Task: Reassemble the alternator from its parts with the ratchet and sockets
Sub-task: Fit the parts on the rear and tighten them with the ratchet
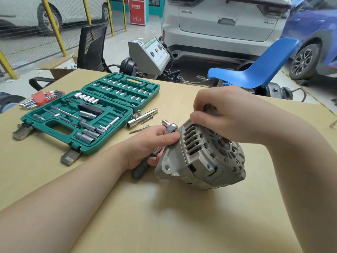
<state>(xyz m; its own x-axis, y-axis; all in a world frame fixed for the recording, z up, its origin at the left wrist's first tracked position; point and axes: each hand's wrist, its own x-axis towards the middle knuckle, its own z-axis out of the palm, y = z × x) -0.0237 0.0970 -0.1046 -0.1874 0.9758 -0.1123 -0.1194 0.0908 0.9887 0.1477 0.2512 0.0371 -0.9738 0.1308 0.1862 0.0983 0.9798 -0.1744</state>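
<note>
**A:** From the head camera, where is the alternator [202, 157]?

**B:** On the tan worktop [164, 216], at about three o'clock from the picture's centre, lying tilted with its vented end cover facing the camera.

**A:** And the left hand [151, 143]?

**B:** At nine o'clock of the alternator, curled around the ratchet [165, 133]; its thumb touches the housing rim. The black grip sticks out below the palm.

**A:** The right hand [218, 114]?

**B:** At twelve o'clock of the alternator, fingers bent down on the top edge, pinching something small I cannot make out.

**A:** Anything else?

**B:** An open green socket case [91, 114] at ten o'clock, loose sockets [136, 114] and long bolts [139, 129] beside it, hex keys [42, 98] farther left.
</note>
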